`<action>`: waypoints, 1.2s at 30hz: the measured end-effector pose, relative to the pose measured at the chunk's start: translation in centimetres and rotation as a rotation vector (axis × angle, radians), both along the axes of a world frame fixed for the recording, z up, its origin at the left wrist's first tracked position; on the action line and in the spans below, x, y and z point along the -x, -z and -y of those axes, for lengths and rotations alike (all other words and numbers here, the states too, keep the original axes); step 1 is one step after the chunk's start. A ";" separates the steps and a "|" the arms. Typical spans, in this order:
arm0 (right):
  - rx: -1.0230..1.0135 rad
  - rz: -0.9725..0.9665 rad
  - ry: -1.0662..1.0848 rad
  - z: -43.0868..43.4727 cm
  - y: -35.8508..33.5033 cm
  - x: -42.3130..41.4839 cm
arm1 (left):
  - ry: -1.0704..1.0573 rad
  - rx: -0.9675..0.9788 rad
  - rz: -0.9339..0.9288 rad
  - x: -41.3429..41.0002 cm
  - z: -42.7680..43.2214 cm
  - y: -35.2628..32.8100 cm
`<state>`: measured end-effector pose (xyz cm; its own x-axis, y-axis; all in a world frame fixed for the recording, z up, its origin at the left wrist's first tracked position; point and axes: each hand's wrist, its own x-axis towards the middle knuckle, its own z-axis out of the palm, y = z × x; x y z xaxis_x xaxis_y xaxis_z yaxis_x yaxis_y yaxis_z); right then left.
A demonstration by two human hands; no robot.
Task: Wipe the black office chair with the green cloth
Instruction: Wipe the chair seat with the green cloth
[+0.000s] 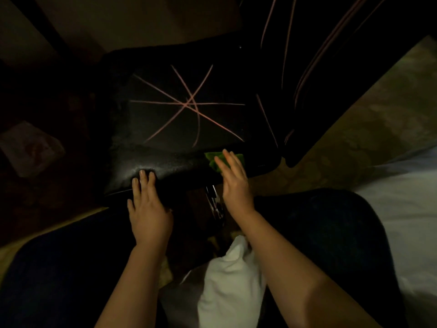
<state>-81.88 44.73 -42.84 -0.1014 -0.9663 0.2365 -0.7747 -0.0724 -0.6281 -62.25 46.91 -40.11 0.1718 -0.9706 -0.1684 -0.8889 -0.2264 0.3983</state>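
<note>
Dark room, bed (pixel 402 216) beside the chair (pixel 165 124). Left hand (pixel 147 209) lies flat on the chair's near edge, holding nothing. Right hand (pixel 234 183) presses the cloth (pixel 211 160) flat at the chair's near right corner. Nothing grips it, so it may slip off.

My right hand (pixel 234 183) lies flat over the green cloth (pixel 214 159), hiding all but a crumpled corner at its far left. The black office chair (pixel 165 129) loses its backrest (pixel 331 55) past the top edge at far right. Under the seat's near rim only a sliver of shiny column (pixel 214 202) shows; the base is lost in darkness. A pale thing (pixel 28 147) on the floor at left is too dim to identify. Both my forearms run off the near edge.
</note>
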 end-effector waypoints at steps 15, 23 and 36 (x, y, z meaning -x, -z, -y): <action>0.026 0.070 0.383 1.2 -0.3 7.5 | 0.023 0.000 0.001 0.1 -0.2 0.3; 0.035 0.081 0.388 0.9 -0.3 4.9 | -0.023 0.015 -0.050 0.6 0.2 0.3; 0.057 0.181 0.040 0.7 -1.7 -7.1 | -0.033 0.014 -0.002 0.6 0.6 -0.1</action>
<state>-74.78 44.02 -41.10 -0.1853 -0.9463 0.2648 -0.6527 -0.0829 -0.7530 -62.85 46.30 -39.96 0.2036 -0.9667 -0.1550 -0.8801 -0.2500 0.4037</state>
